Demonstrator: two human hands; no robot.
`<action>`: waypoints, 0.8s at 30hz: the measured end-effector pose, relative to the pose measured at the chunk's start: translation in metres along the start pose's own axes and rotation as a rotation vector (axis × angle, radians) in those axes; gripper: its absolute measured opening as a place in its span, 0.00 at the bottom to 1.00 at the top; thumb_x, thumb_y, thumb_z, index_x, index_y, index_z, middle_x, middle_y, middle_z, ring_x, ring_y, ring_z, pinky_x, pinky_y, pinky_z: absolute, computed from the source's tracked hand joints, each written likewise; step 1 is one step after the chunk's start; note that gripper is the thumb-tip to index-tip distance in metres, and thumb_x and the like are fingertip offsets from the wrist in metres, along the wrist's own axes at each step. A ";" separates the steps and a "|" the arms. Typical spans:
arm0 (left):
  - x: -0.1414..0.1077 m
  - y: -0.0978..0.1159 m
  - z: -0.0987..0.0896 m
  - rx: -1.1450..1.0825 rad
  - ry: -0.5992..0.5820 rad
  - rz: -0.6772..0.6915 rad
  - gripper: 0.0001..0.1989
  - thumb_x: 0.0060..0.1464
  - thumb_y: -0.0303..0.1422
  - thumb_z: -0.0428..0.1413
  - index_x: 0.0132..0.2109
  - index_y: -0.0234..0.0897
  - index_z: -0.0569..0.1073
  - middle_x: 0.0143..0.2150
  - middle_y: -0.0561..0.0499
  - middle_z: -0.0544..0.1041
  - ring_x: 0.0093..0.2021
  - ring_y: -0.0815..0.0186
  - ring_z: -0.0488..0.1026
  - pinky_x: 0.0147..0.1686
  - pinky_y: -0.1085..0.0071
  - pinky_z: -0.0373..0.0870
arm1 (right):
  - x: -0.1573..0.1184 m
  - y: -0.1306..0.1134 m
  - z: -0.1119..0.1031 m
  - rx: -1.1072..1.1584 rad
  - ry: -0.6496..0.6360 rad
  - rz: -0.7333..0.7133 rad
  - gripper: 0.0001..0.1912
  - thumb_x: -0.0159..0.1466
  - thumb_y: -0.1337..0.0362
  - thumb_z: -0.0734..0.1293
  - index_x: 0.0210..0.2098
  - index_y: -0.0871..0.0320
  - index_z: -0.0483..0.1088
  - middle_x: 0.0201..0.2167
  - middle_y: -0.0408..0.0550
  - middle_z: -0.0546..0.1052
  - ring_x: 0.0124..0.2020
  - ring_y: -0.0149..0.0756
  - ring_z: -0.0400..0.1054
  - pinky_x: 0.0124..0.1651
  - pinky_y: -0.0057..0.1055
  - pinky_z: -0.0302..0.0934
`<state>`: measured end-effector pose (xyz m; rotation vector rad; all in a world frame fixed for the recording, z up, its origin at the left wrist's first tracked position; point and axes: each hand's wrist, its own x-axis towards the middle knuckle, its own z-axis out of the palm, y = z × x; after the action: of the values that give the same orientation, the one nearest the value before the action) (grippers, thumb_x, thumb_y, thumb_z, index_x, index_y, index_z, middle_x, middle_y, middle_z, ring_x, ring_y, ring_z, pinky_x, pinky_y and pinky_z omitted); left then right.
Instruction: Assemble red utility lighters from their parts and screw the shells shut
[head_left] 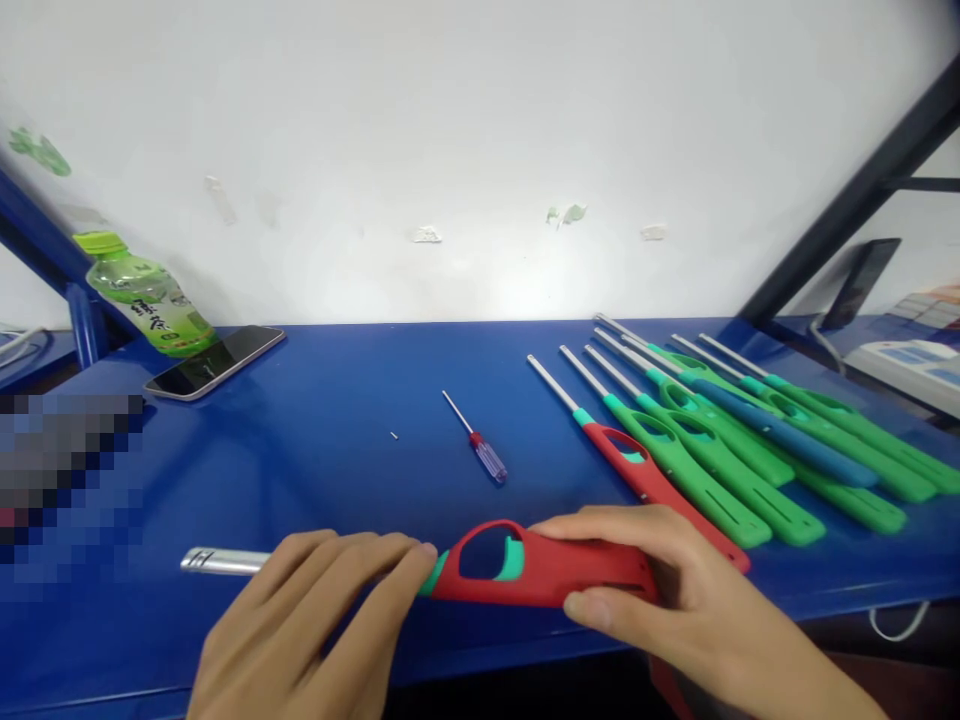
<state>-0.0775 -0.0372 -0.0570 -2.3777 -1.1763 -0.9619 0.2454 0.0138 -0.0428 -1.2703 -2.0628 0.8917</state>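
Observation:
A red utility lighter (540, 572) with a green trigger and collar lies crosswise near the table's front edge, its metal tube pointing left. My left hand (322, 610) is closed over the tube and collar, hiding most of the tube except its tip. My right hand (667, 590) grips the red handle's rear end, thumb below and fingers above. Beyond the lighter lies a small screwdriver (484, 452) with a clear purplish handle and red collar. A tiny screw (394, 435) rests to the left of it.
On the right lie another red lighter (660, 490), several green lighters (712, 490) and a blue one (787, 432). A phone (217, 362) and a green-capped bottle (150, 300) sit at the back left. The blue table (337, 380) meets a white wall (480, 150).

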 end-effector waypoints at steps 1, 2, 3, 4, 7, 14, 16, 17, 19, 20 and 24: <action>0.003 0.002 0.003 0.013 -0.030 0.005 0.21 0.67 0.18 0.53 0.61 0.38 0.78 0.52 0.49 0.85 0.47 0.63 0.82 0.52 0.61 0.72 | 0.001 -0.002 0.001 -0.002 0.010 -0.013 0.20 0.68 0.44 0.75 0.56 0.39 0.83 0.54 0.43 0.86 0.54 0.46 0.83 0.54 0.32 0.79; 0.005 0.004 0.006 0.033 -0.060 0.014 0.21 0.69 0.19 0.52 0.63 0.38 0.77 0.52 0.50 0.86 0.46 0.63 0.83 0.52 0.62 0.72 | 0.003 -0.005 0.002 -0.002 0.023 -0.031 0.18 0.68 0.44 0.75 0.54 0.38 0.83 0.53 0.42 0.87 0.53 0.44 0.83 0.54 0.31 0.79; 0.008 0.008 0.009 0.053 -0.088 0.009 0.21 0.70 0.21 0.52 0.65 0.37 0.76 0.52 0.50 0.86 0.46 0.64 0.83 0.51 0.62 0.72 | 0.005 -0.008 0.004 0.002 0.031 -0.053 0.16 0.68 0.45 0.75 0.53 0.37 0.84 0.52 0.40 0.87 0.52 0.42 0.83 0.54 0.30 0.78; 0.010 0.011 0.011 0.065 -0.109 -0.012 0.21 0.71 0.23 0.52 0.66 0.37 0.74 0.53 0.50 0.86 0.46 0.63 0.84 0.52 0.61 0.73 | 0.006 -0.010 0.006 0.015 0.035 -0.075 0.13 0.70 0.48 0.75 0.53 0.36 0.83 0.51 0.38 0.87 0.51 0.39 0.83 0.54 0.27 0.77; 0.013 0.022 0.016 0.046 -0.098 -0.112 0.18 0.75 0.31 0.52 0.66 0.39 0.73 0.54 0.50 0.86 0.48 0.61 0.85 0.56 0.59 0.75 | 0.008 -0.013 0.011 0.086 0.031 -0.133 0.13 0.72 0.57 0.75 0.54 0.34 0.81 0.48 0.34 0.85 0.48 0.30 0.82 0.54 0.21 0.73; 0.021 0.025 0.019 -0.072 0.026 -0.096 0.07 0.75 0.29 0.55 0.51 0.39 0.79 0.41 0.55 0.86 0.38 0.68 0.83 0.45 0.69 0.76 | 0.004 -0.011 0.015 0.026 0.021 -0.167 0.15 0.72 0.56 0.75 0.57 0.36 0.82 0.50 0.36 0.86 0.51 0.34 0.82 0.52 0.22 0.75; 0.027 0.026 0.020 -0.088 0.068 -0.122 0.08 0.76 0.28 0.54 0.48 0.38 0.79 0.38 0.55 0.85 0.35 0.70 0.82 0.43 0.70 0.74 | 0.003 -0.010 0.015 -0.028 0.077 -0.158 0.14 0.71 0.52 0.75 0.56 0.35 0.82 0.51 0.35 0.87 0.52 0.37 0.83 0.53 0.24 0.76; 0.030 0.026 0.020 -0.096 0.080 -0.131 0.09 0.76 0.28 0.54 0.47 0.38 0.79 0.37 0.55 0.85 0.34 0.70 0.81 0.42 0.70 0.73 | 0.002 -0.009 0.015 -0.037 0.083 -0.155 0.13 0.71 0.51 0.75 0.55 0.34 0.83 0.49 0.35 0.88 0.51 0.37 0.83 0.53 0.24 0.76; 0.033 0.027 0.020 -0.111 0.088 -0.136 0.09 0.76 0.28 0.53 0.47 0.37 0.78 0.36 0.55 0.84 0.33 0.70 0.81 0.41 0.69 0.73 | 0.002 -0.008 0.015 -0.029 0.057 -0.151 0.11 0.72 0.50 0.74 0.53 0.35 0.84 0.46 0.33 0.89 0.46 0.35 0.84 0.52 0.23 0.76; 0.034 0.026 0.020 -0.119 0.085 -0.133 0.09 0.76 0.27 0.53 0.47 0.37 0.78 0.36 0.54 0.84 0.33 0.69 0.80 0.40 0.69 0.72 | 0.003 -0.009 0.015 -0.023 0.042 -0.149 0.10 0.72 0.50 0.74 0.52 0.35 0.85 0.44 0.33 0.89 0.44 0.34 0.84 0.51 0.22 0.76; 0.026 0.022 0.021 -0.107 0.015 -0.130 0.08 0.74 0.25 0.53 0.49 0.38 0.77 0.38 0.54 0.85 0.34 0.67 0.80 0.39 0.67 0.72 | 0.006 -0.013 0.015 -0.023 0.027 -0.158 0.11 0.73 0.51 0.73 0.52 0.39 0.85 0.43 0.37 0.89 0.43 0.35 0.84 0.51 0.24 0.77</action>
<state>-0.0397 -0.0240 -0.0537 -2.3958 -1.3187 -1.1078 0.2250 0.0112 -0.0415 -1.1068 -2.1239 0.7768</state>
